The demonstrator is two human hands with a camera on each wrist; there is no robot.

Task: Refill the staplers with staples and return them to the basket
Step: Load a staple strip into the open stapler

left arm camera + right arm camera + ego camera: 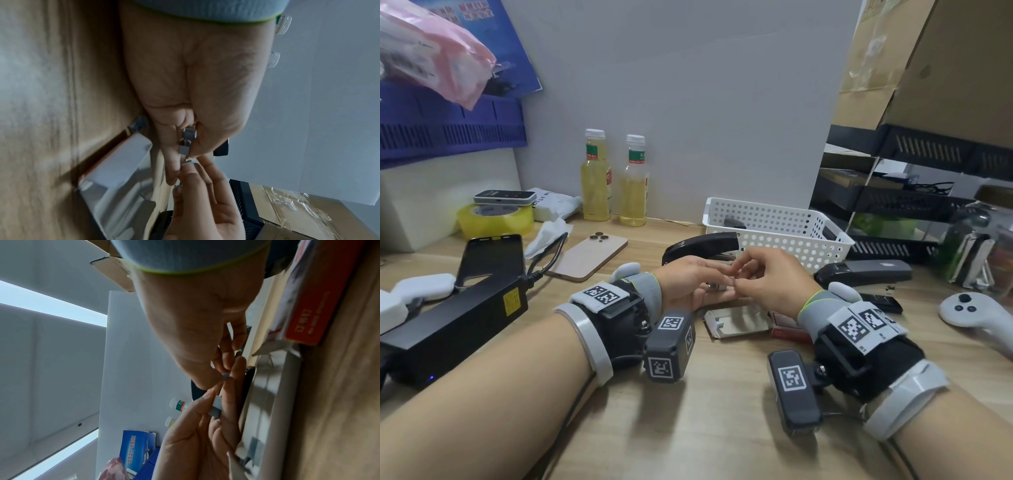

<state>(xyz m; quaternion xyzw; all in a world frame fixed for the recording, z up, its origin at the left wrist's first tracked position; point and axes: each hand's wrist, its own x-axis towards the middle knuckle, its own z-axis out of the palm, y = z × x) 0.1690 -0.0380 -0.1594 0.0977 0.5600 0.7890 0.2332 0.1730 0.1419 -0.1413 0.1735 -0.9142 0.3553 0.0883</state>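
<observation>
Both hands are meeting just in front of the open stapler (700, 247), which is lying on the counter (688, 428) with its black top arm swung up. The left hand (690, 281) is pinching a short strip of staples (188, 140) between thumb and fingertips, its grip curled closely round the metal, and the right hand (767, 279) is nipping the strip's other end (the wrist views are showing this far better than the head view, where the fingers are hiding it). Such a strip is probably feeling very light and stiff along its length but brittle across it, since the glued staples are apt to snap apart if bent or squeezed unevenly; it is also smooth and small, so likely slippery. The sensible hold is by the flat sides near each end, keeping the legs pointing down. A second stapler (864, 270) is lying closed to the right, near the white basket (774, 219), which is standing behind the hands with something dark inside. The opened staple box (736, 320) is resting just below the hands.
</observation>
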